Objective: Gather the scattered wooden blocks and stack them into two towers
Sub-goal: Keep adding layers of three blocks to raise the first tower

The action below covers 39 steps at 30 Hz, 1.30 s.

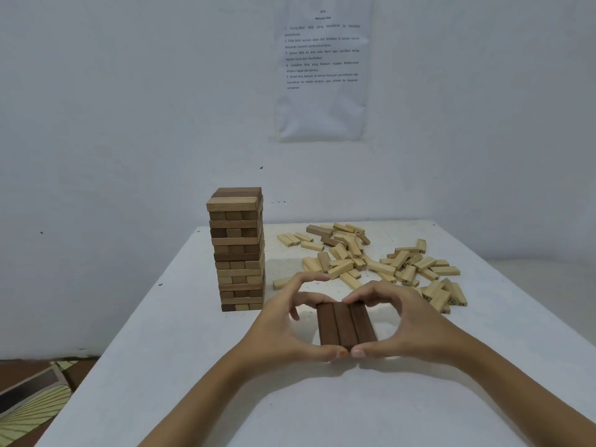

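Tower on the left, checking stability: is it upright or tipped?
Upright: the tower stands straight on the table, sides roughly vertical.

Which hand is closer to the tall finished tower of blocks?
Left. The left hand sits just right of the tower, near its base; the right hand is farther right, across the three dark blocks both hold.

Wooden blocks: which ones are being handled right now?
The three dark brown blocks lying side by side, pinched between left hand and right hand; the pale pile and tower sit untouched.
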Available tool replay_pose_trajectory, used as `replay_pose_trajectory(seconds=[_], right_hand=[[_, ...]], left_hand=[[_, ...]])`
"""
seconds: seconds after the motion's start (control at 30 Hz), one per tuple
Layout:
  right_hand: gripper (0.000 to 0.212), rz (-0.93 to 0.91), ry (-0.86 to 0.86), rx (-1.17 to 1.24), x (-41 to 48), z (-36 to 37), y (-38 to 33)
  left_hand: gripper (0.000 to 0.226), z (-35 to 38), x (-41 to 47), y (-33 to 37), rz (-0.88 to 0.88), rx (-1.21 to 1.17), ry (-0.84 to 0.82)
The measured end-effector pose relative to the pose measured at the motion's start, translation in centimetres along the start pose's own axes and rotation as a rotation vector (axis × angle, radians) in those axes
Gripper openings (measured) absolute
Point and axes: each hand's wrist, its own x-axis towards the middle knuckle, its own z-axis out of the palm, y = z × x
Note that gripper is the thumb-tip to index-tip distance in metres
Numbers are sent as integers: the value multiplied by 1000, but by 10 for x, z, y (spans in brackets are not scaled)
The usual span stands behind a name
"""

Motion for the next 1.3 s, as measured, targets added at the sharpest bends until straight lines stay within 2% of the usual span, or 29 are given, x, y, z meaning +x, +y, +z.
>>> replay_pose_trajectory(seconds=[0.33, 0.67, 0.93, 1.3], right_hand=[[56, -232, 58, 65, 39, -32, -70], [60, -419, 101, 57, 96, -41, -125], [54, -400, 128, 36, 153, -37, -145], [48, -273, 99, 63, 193, -11, -130]], left_hand=[[82, -67, 7, 58, 170, 101, 144], [85, -138, 23, 83, 256, 198, 216], [85, -189, 52, 73, 200, 182, 213], [79, -216, 77, 36, 26, 138, 86]])
